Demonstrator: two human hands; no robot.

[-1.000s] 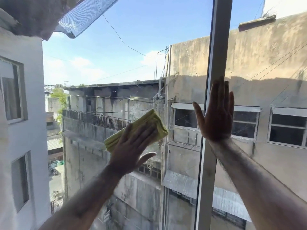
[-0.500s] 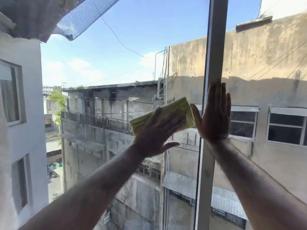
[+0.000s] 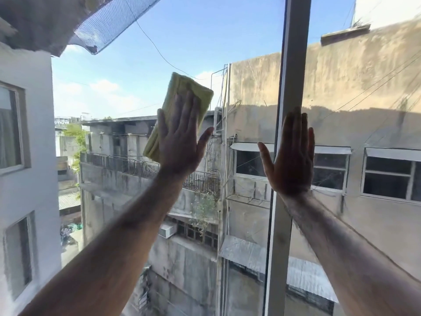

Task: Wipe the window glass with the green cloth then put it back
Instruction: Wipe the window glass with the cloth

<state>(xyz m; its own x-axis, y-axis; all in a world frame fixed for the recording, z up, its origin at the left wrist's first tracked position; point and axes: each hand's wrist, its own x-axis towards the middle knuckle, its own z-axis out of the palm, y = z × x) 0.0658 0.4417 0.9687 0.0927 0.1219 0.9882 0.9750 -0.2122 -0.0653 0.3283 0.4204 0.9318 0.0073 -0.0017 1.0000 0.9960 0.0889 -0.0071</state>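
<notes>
Left hand (image 3: 180, 142) is up on the window glass (image 3: 127, 87), flat, with the folded cloth (image 3: 182, 103) pinned between palm and pane. The cloth pokes out above the fingertips and down past the hand's left edge, tilted with its top leaning right. Over to the right, the right hand (image 3: 292, 160) is spread flat, lying across the upright window frame (image 3: 293, 65), thumb out on the left pane. The two hands sit near each other, not touching, the left one higher. Behind the glass, buildings (image 3: 341, 92); a mesh awning (image 3: 114, 21) hangs at upper left.
</notes>
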